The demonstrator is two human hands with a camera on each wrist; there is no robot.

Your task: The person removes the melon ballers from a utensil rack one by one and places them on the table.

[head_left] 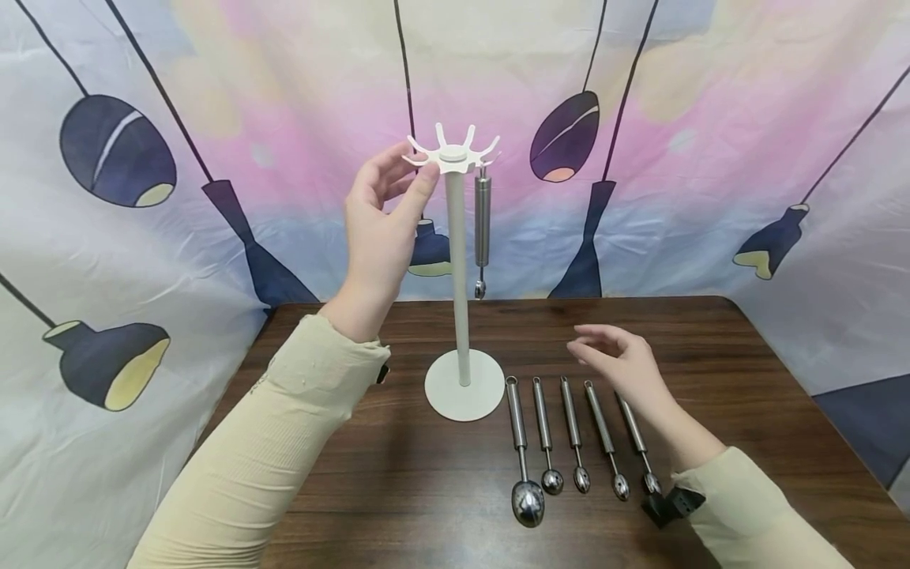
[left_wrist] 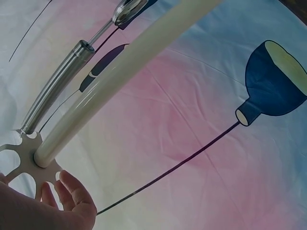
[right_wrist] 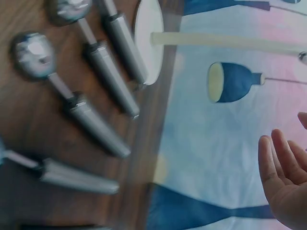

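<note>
A white utensil stand point(head_left: 457, 276) with a round base and a ring of hooks on top stands on the table. My left hand point(head_left: 380, 221) pinches one side of its hook ring point(head_left: 453, 156) between thumb and fingers. From a hook on the other side hangs a small steel melon baller point(head_left: 483, 221), its scoop end down. My right hand point(head_left: 629, 367) holds nothing and hovers, fingers loosely bent, over the row of scoops. In that row lie a large scoop point(head_left: 528, 502) and several smaller steel ones point(head_left: 552, 479), their handles pointing away from me.
The dark wooden table point(head_left: 341, 482) meets a fabric backdrop point(head_left: 320, 158) printed with lamps, close behind the stand. The row of scoops lies right of the stand's base point(head_left: 444, 387). A black band point(head_left: 678, 503) sits at my right wrist.
</note>
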